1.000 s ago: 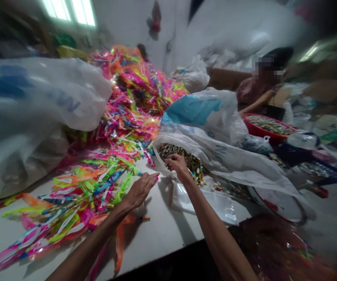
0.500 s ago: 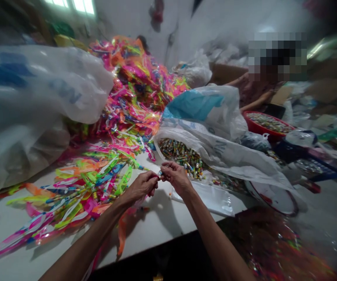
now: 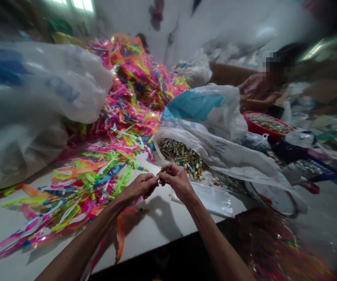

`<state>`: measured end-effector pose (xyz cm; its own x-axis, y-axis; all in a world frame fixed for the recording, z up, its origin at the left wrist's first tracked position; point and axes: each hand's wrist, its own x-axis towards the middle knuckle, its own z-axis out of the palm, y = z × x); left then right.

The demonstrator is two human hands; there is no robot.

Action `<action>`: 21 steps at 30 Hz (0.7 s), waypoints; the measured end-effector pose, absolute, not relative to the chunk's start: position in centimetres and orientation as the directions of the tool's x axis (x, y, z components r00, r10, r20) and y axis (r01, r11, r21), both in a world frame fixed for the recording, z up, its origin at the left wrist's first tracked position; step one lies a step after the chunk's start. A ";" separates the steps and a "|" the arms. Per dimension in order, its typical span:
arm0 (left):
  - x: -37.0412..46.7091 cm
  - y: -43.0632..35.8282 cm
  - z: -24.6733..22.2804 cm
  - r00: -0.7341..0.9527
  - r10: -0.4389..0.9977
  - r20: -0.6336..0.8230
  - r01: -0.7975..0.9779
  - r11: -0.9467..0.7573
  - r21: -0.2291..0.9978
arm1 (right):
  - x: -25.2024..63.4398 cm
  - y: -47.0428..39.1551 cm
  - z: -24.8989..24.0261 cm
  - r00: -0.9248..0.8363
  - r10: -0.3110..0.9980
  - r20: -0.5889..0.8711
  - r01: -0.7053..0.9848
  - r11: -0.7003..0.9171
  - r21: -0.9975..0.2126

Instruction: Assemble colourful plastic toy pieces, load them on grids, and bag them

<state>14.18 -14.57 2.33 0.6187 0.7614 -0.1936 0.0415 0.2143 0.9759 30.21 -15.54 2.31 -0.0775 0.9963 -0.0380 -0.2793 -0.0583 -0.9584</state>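
1. At the right hand (image 3: pixel 176 181), narrow in grip: pinching a small piece (image 3: pixel 164 172) between thumb and fingers, mostly hidden by them.
2. Lying at the very fingertips of that grip, well out from the palm, on the side facing the left hand (image 3: pixel 140 186).
3. At the left hand, also narrow in grip, with fingertips meeting the right hand's at the small piece; too covered to tell what is held there.
4. Raised above the white bench (image 3: pixel 159 228), casting a shadow on it.
5. Just beyond the right hand, lying on its side with mouth open: a white sack (image 3: pixel 229 156), showing many small printed tubes (image 3: pixel 180 152) inside.
6. Beneath and to the right of the right wrist, flat on the bench: clear plastic bags (image 3: pixel 212 199).
7. Left of the left hand, spread over the bench: bright strips (image 3: pixel 80 199), with a tall heap (image 3: pixel 136 82) farther back.
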 end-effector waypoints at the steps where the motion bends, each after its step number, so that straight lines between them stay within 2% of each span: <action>1: 14.2 -14.5 2.3 0.629 0.754 -0.189 0.061 0.194 0.979 | 30.1 -15.7 2.2 -0.070 0.997 -0.040 -0.286 -0.059 -0.956; 4: 13.5 -14.2 2.5 0.655 0.722 -0.222 0.134 0.178 0.975 | 29.6 -16.3 1.6 -0.057 0.997 -0.058 -0.294 -0.072 -0.953; 6: 12.0 -13.8 3.0 0.664 0.690 -0.289 0.283 0.125 0.951 | 29.6 -16.2 1.0 -0.121 0.990 -0.077 -0.249 -0.106 -0.963; 7: 10.9 -13.5 3.4 0.659 0.685 -0.309 0.400 0.028 0.916 | 29.9 -15.8 0.7 -0.168 0.981 -0.098 -0.193 -0.130 -0.973; 8: 9.7 -13.1 3.9 0.640 0.702 -0.312 0.530 -0.109 0.841 | 30.4 -15.2 0.4 -0.195 0.973 -0.122 -0.100 -0.144 -0.984; 9: 8.3 -12.6 4.4 0.616 0.735 -0.283 0.649 -0.269 0.712 | 31.1 -14.2 0.2 -0.180 0.973 -0.142 0.054 -0.135 -0.989; 10: 7.1 -12.0 4.9 0.583 0.782 -0.221 0.744 -0.404 0.532 | 32.0 -13.0 0.1 -0.123 0.982 -0.143 0.248 -0.109 -0.963; 12: 5.5 -10.4 5.6 0.521 0.853 -0.039 0.842 -0.506 0.185 | 33.6 -10.1 -0.1 0.043 0.998 -0.051 0.615 -0.067 -0.785; 13: 5.4 -9.3 5.6 0.507 0.861 0.041 0.857 -0.509 0.075 | 34.2 -8.6 -0.2 0.095 0.995 0.002 0.718 -0.067 -0.693; 14: 5.9 -8.2 5.3 0.513 0.853 0.097 0.856 -0.517 0.014 | 34.5 -7.2 -0.3 0.126 0.991 0.041 0.782 -0.074 -0.619; 15: 6.9 -6.9 4.7 0.532 0.836 0.136 0.844 -0.536 -0.008 | 34.6 -5.9 -0.4 0.137 0.989 0.054 0.812 -0.081 -0.578; 21: 16.1 0.5 -2.7 0.659 0.745 0.107 0.745 -0.666 0.046 | 33.2 -3.5 -2.1 0.140 0.990 0.030 0.907 -0.116 -0.405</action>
<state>16.14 0.49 -2.74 0.6588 0.7447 0.1070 0.7449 -0.6656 0.0457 33.18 -3.47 -2.14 0.1403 0.9896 0.0303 0.9070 -0.1162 -0.4049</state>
